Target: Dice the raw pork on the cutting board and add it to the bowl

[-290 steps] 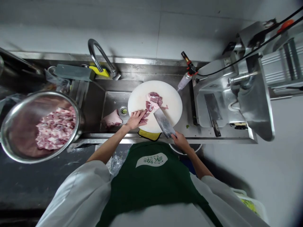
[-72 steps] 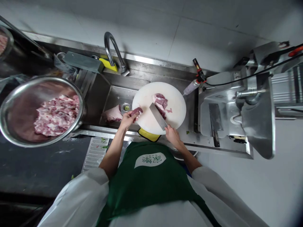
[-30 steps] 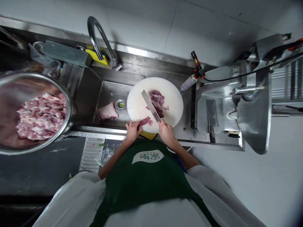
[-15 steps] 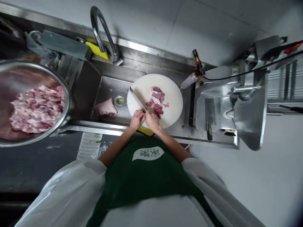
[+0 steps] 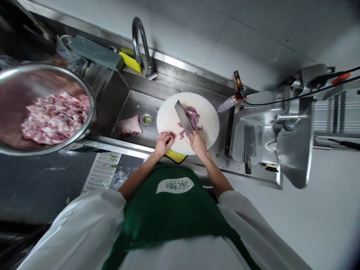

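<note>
My right hand [image 5: 198, 144] is wrapped round the handle of a broad-bladed kitchen knife [image 5: 183, 117]. The blade slants across the round white cutting board [image 5: 165, 112], with its flat side showing. Pieces of raw meat [image 5: 192, 114] lie just right of the blade, partly covered by it, and small scraps sit near its lower end. At the board's near left edge rests my left hand [image 5: 165, 143], its fingers curled together; what they hold, if anything, is too small to make out. A larger slab of raw meat with skin [image 5: 129, 125] lies in the sink, left of the board.
A big steel bowl [image 5: 91, 98] of cut meat stands at left. Behind the sink rises a curved faucet [image 5: 141, 41], near a grey block [image 5: 95, 52]. On the right are a gas torch [image 5: 232, 99], a meat slicer [image 5: 295, 138] and a cleaver [image 5: 249, 144].
The knife has moved right with my right hand, now over the meat. My hands, close together before, are apart. The meat pieces are gathered closer together. The whole view has shifted slightly.
</note>
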